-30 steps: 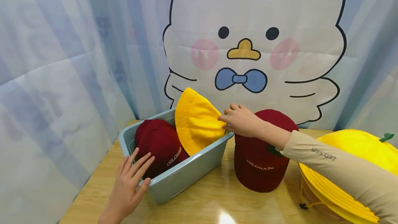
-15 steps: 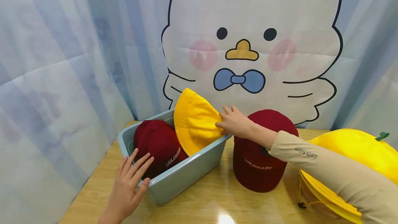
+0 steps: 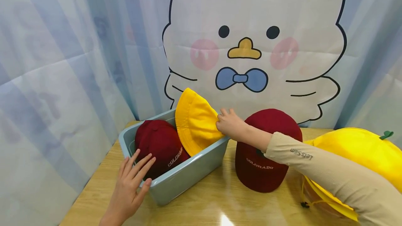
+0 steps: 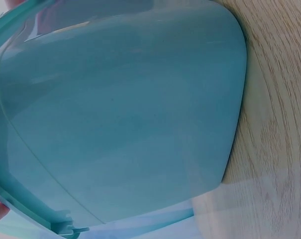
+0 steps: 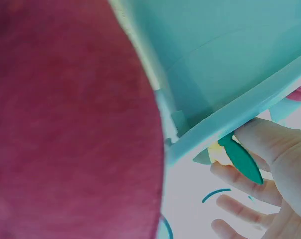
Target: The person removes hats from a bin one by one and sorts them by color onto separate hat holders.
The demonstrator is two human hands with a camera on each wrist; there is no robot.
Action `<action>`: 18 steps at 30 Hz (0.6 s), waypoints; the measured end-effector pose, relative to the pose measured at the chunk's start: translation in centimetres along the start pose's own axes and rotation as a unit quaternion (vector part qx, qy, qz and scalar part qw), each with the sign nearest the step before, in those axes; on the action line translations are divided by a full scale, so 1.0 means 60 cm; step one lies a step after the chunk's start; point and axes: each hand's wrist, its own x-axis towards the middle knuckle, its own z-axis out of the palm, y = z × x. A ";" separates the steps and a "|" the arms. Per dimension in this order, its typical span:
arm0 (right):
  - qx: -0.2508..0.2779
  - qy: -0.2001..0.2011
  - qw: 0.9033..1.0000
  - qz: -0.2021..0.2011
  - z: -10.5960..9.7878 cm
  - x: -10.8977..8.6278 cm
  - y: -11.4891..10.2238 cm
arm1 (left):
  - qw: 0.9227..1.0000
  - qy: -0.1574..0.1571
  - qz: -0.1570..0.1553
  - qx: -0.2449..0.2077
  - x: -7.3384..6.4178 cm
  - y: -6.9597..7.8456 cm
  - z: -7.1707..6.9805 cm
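Right hand (image 3: pixel 231 124) leftward, against yellow hat (image 3: pixel 198 121)

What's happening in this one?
A person's right hand pinches a yellow hat at its top, by the green leaf. That hat sits tilted in a blue bin, beside a red cap. The left hand rests, fingers spread, at the bin's near end. Outside, to the right, are another red cap and, farther right, another yellow hat.
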 end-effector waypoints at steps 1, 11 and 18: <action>-0.006 0.010 1.000 0.000 -0.001 0.001 -0.002 | 1.000 0.001 0.000 -0.001 0.000 0.000 0.000; -0.057 0.048 0.997 -0.002 -0.006 0.006 -0.007 | 1.000 0.002 -0.005 -0.009 0.001 0.003 -0.001; -0.048 0.089 0.995 0.009 -0.012 0.010 -0.004 | 1.000 0.023 0.009 -0.011 0.003 0.002 0.003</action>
